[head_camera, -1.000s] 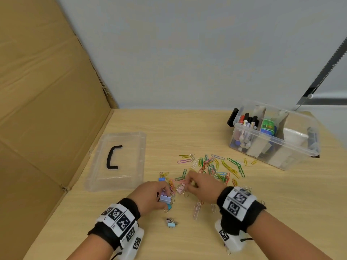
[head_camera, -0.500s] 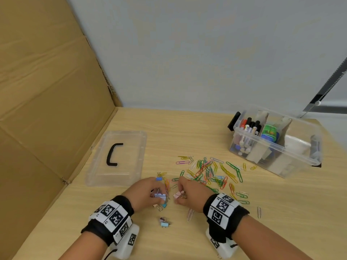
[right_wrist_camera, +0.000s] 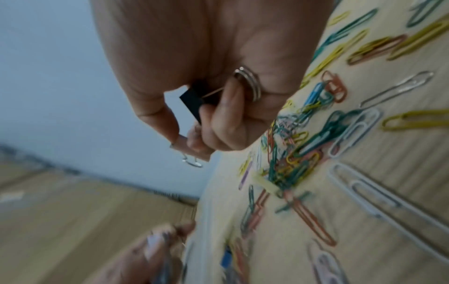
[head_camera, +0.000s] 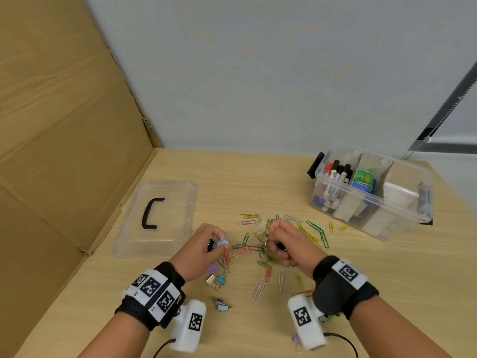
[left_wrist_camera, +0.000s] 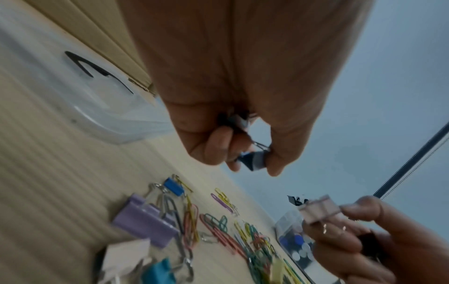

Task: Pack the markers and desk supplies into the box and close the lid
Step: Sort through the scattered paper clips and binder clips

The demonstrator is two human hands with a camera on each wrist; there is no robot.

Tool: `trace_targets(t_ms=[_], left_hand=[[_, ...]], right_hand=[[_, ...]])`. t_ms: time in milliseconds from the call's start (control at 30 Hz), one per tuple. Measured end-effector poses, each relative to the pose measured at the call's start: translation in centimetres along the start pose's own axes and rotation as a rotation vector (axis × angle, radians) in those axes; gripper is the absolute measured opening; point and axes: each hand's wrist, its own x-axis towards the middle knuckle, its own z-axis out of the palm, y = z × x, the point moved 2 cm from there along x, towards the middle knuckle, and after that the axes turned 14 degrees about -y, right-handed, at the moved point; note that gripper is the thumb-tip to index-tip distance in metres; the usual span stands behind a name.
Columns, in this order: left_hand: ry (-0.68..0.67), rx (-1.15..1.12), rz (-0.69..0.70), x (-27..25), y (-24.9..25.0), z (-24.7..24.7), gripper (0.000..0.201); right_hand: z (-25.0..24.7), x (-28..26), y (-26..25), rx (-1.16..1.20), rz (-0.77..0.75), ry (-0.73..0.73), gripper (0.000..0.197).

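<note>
My left hand [head_camera: 219, 241] hovers just above the table, fingers curled round a few small binder clips [left_wrist_camera: 255, 161], a light blue one outermost. My right hand [head_camera: 271, 241] is beside it, pinching a pink binder clip [left_wrist_camera: 320, 211] at the fingertips, with a black binder clip [right_wrist_camera: 194, 100] tucked in the palm. Coloured paper clips [head_camera: 309, 228] lie scattered under and beyond both hands. The clear box [head_camera: 402, 210] stands open at the back right, with markers [head_camera: 335, 174] upright in its left compartment. Its clear lid [head_camera: 175, 202], which has a black handle, lies flat to the left.
More binder clips [head_camera: 215, 279] lie loose under my left wrist, and another pair [head_camera: 223, 304] nearer the front edge. A cardboard wall [head_camera: 64, 151] closes off the left side. Large paper clips [head_camera: 259, 289] lie between my wrists.
Both hands have lifted off the table and moved apart, each with clips in it. The purple, rose-gold and teal binder clips below my left hand now show.
</note>
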Motion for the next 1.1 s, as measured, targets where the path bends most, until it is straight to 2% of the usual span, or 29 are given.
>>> trace_targets(t_ms=[100, 167, 333, 433, 500, 600, 767, 900, 1000, 1100], left_hand=[[-0.061, -0.068, 0.019, 0.5, 0.7, 0.5, 0.028], [-0.083, -0.059, 0.026, 1.0, 1.4, 1.2, 0.017], [-0.14, 0.17, -0.029, 2.9, 2.8, 3.4, 0.01], [-0.143, 0.351, -0.095, 4.8, 3.9, 4.1, 0.025], [-0.159, 0.47, -0.14, 5.9, 4.4, 4.5, 0.036], [-0.183, 0.582, -0.198, 7.1, 5.0, 5.0, 0.042], [-0.184, 0.662, -0.232, 8.3, 5.5, 5.2, 0.03], [-0.172, 0.613, -0.225, 8.2, 5.6, 5.0, 0.024], [-0.095, 0.462, -0.203, 7.5, 6.1, 4.2, 0.018], [-0.014, 0.342, -0.184, 7.0, 7.6, 3.1, 0.018]], right_hand=[[-1.0, -0.6, -0.3, 0.299, -0.049, 0.02, 0.019], [-1.5, -0.8, -0.2, 0.415, -0.07, 0.031, 0.033], [-2.4, -1.3, 0.2, 0.633, -0.143, 0.023, 0.039], [-2.8, -1.6, 0.4, 0.662, -0.159, 0.026, 0.036], [-2.9, -1.8, 0.4, 0.603, -0.152, 0.054, 0.034], [-2.9, -2.3, 0.1, 0.366, -0.086, 0.149, 0.024], [-4.2, -4.2, -1.8, 0.009, -0.086, 0.236, 0.028], [-6.3, -6.7, -4.5, -0.284, -0.075, 0.296, 0.031], [-9.3, -8.6, -7.5, -0.405, -0.133, 0.458, 0.033], [-14.8, -9.7, -10.1, -0.265, -0.234, 0.725, 0.03]])
